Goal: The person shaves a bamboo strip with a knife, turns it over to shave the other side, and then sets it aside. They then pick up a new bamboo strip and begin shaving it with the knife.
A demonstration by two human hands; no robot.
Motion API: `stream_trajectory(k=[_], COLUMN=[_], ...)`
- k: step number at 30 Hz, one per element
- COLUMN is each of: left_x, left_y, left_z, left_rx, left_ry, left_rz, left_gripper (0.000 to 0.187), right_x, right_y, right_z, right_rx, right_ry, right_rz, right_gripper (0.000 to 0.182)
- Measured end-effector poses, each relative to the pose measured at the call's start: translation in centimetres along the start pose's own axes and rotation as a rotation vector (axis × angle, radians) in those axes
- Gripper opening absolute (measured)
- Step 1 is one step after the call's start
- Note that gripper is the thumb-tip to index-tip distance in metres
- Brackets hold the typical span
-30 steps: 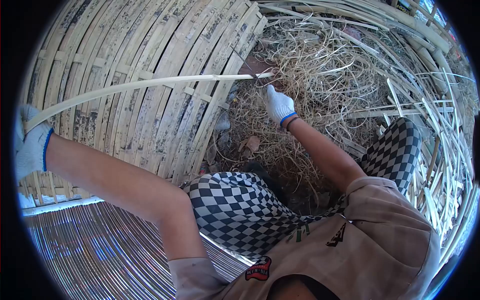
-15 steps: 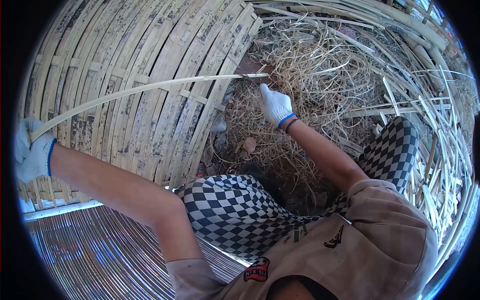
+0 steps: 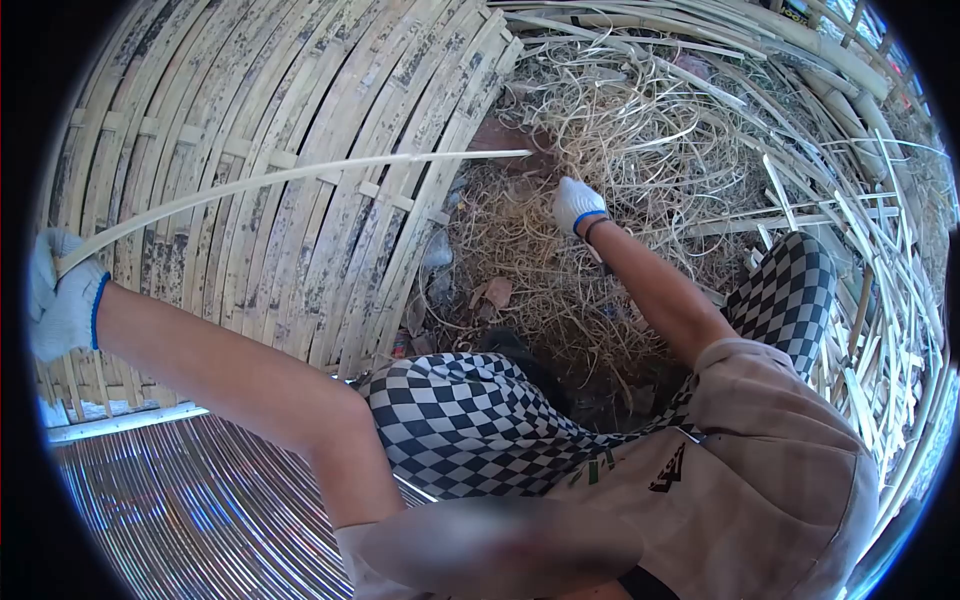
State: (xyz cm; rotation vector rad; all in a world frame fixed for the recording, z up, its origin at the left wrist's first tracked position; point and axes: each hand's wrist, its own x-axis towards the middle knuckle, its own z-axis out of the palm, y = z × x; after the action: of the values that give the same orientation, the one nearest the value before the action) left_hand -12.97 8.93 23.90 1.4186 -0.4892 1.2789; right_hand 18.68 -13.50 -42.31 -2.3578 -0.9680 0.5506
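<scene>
At the far left, my left hand (image 3: 62,295), in a white glove with a blue cuff, is closed on one end of a long pale bamboo strip (image 3: 290,174). The strip arches to the right over a woven bamboo panel, and its free end stops above reddish ground. My gloved right hand (image 3: 578,204) is closed, just below and right of that free end and apart from it, over curly shavings (image 3: 660,140). What its fingers hold is hidden; a small part of something shows beside the wrist.
The woven bamboo panel (image 3: 250,240) fills the upper left. Split strips (image 3: 875,380) lie in a pile at the right, and long bamboo poles (image 3: 820,50) curve along the upper right. Below the panel is a slatted surface (image 3: 200,490). My checkered trouser legs (image 3: 450,420) are folded below the shavings.
My right hand has moved right and slightly down, away from the strip's free end. The strip has barely shifted, and my left hand still grips it.
</scene>
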Motion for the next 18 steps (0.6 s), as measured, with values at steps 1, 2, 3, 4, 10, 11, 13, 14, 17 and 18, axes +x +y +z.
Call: stream_trajectory(k=[1,2,3,4,10,11,13,14,17,18], left_x=[-0.1,-0.1,0.1,0.2,1.1,1.1,0.8,0.3,-1.9,-2.3], left_y=[0.1,0.0,0.2,0.1,-0.5,-0.7,-2.0,-2.8,-6.8,-7.4], left_z=[-0.2,-0.4,-0.5,-0.6,-1.0,-0.7,-0.4,0.7,4.9,5.8], left_rx=[0.002,0.004,0.009,0.016,0.06,0.086,0.089,0.12,0.383,0.515], left_ry=[0.015,0.029,0.032,0.04,0.047,0.05,0.015,0.059,0.278,0.219], left_rz=[0.011,0.016,0.026,0.027,0.021,0.014,0.0,0.006,0.091,0.099], left_gripper=[0.047,0.047,0.046,0.046,0.044,0.044,0.043,0.04,0.028,0.024], right_x=[-0.9,-2.2,-2.1,-1.7,1.1,0.6,-0.2,0.2,-3.8,-5.2], right_y=[-0.4,-1.2,-1.2,-0.3,1.1,1.0,1.1,2.8,0.9,0.3], right_z=[-0.9,-1.9,-1.6,-0.2,-0.5,-0.6,-0.4,1.9,-0.7,-1.5], right_rx=[-0.012,0.02,0.015,0.012,-0.064,-0.005,0.113,0.194,0.476,0.525], right_ry=[0.006,-0.021,-0.001,0.014,-0.178,-0.153,-0.096,-0.085,-0.216,-0.234], right_rz=[-0.041,-0.042,-0.011,0.021,-0.041,-0.011,0.035,0.04,0.112,0.103], right_gripper=[0.023,0.025,0.024,0.023,0.028,0.029,0.03,0.032,0.034,0.032])
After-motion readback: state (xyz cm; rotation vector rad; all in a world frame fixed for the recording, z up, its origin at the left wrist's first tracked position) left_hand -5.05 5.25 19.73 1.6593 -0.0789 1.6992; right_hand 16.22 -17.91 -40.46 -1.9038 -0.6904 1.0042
